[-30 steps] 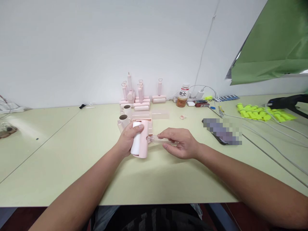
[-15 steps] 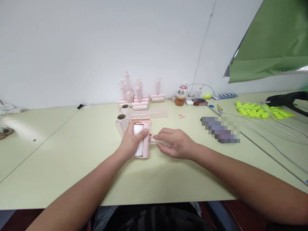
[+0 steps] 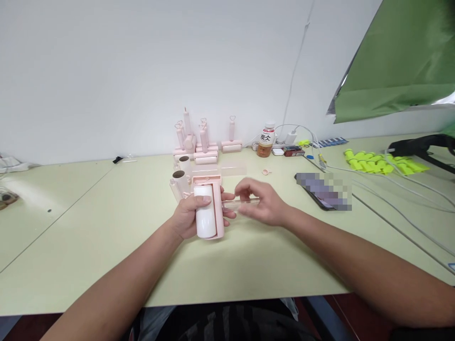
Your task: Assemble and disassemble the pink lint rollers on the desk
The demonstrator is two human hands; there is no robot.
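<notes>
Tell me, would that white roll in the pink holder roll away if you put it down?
Probably not far: the white roll sits inside a flat-sided pink holder, which the left hand holds. It looks light and stiff. The clear handle that the right hand pinches should stop rolling too.

Pink lint roller (image 3: 209, 211) (white roll)

Pink lint roller (image 3: 209, 212) with white roll, held above table; clear handle (image 3: 241, 203) sticking out sideways.

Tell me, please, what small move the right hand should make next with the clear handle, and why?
Probably ease the clear handle leftward into the pink roller: the left hand grips the roller, the right hand pinches the handle, and its tip sits right at the roller's side.
</notes>
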